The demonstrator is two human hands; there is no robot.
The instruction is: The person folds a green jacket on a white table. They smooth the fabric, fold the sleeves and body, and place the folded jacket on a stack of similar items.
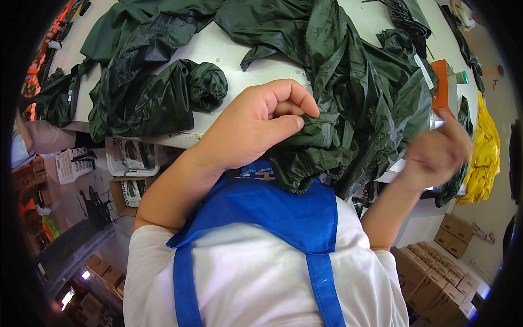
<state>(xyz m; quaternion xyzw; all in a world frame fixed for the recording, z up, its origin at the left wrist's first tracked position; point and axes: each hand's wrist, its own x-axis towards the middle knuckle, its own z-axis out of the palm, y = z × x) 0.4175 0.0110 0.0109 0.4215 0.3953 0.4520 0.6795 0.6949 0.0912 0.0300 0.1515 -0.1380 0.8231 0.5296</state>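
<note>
A dark green, shiny waterproof garment (338, 82) lies heaped over the table's near edge and hangs down in front of me. My left hand (261, 120) is closed at its near part, thumb and fingertips pinching the fabric just above a gathered, elasticated end (305, 171). To the right of the garment my right hand (438, 150) is smeared by motion; whether its fingers hold anything does not show. More dark green garment fabric (136, 71) is spread over the left of the table, with a bunched, cuff-like end (208, 87) towards the middle.
The pale table (204, 46) carries an orange box (444, 84) at the right. Yellow fabric (482, 155) hangs beyond it. White baskets (76, 163) and an open carton (128, 193) are below left; stacked cartons (436, 278) stand below right. Another person's arm (49, 136) reaches in at far left.
</note>
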